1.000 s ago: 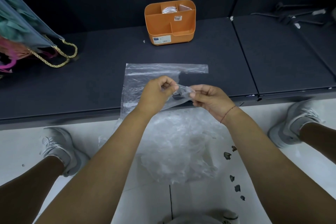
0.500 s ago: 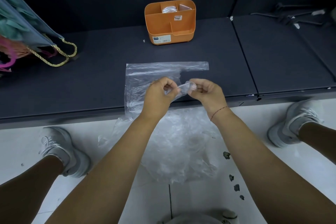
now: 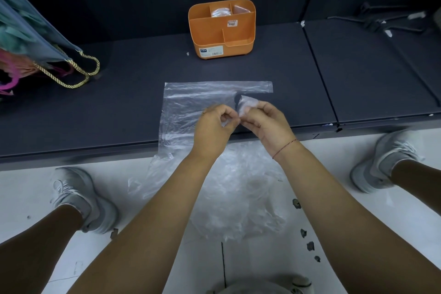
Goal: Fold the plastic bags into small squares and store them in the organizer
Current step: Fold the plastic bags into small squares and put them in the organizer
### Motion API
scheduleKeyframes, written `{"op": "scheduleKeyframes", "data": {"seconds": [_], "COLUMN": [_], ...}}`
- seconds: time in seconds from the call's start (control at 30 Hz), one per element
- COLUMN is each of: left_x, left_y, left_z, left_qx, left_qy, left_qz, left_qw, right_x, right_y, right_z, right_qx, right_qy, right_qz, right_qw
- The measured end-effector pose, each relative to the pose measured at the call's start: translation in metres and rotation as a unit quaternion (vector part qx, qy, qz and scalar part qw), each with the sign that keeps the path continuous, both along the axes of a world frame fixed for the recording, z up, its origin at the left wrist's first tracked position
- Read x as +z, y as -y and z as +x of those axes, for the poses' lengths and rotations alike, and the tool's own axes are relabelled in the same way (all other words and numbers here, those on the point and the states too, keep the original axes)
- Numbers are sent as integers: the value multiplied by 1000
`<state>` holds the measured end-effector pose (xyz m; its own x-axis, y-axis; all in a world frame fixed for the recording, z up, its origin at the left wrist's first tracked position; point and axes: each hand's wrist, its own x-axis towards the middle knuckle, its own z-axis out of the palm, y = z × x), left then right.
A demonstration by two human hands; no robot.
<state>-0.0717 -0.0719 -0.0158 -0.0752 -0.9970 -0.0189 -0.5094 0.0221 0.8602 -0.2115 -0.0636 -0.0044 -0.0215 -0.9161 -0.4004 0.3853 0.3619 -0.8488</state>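
Clear bag (image 3: 248, 102) — folded small, crinkled — pinched in right-hand fingers (image 3: 264, 107)

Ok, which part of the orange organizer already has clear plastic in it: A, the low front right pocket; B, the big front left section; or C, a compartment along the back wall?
C: clear plastic shows in a rear compartment of the orange organizer, and none shows in the front sections; the left hand and right hand pinch another small folded bag over the shelf.
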Motion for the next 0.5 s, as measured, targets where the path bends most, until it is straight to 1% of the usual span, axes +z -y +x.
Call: {"op": "scheduleKeyframes", "data": {"seconds": [0.03,0.1,0.17,0.2,0.27,0.33,0.37,0.43,0.5], "left_x": [-2,-5,-12,-18,-33,-49,-58,-73,-84], "left_y": [-1,-3,-7,-8,-11,-11,-11,-10,-8], "left_z": [-1,-2,2,7,22,42,52,67,74], "left_qx": [-8,-20,-10,11,86,143,141,93,44], "left_qy": [2,6,18,35,104,208,256,319,363], "left_qz": [-4,-14,-36,-50,-56,-4,34,93,107], "left_qw": [1000,1000,999,998,989,968,956,939,925], "right_x": [-2,-6,-10,-13,-21,-29,-33,-39,-42], "right_y": [1,3,4,5,6,6,7,11,16], "right_z": [1,2,-1,-4,-11,-17,-22,-32,-42], "right_qx": [-2,-40,-94,-117,-144,-149,-149,-150,-119], "right_qy": [-31,-84,-100,-99,-110,-169,-201,-236,-279], "right_qz": [8,38,74,91,118,136,145,160,179], "right_qw": [999,995,988,984,976,965,957,947,936]}}
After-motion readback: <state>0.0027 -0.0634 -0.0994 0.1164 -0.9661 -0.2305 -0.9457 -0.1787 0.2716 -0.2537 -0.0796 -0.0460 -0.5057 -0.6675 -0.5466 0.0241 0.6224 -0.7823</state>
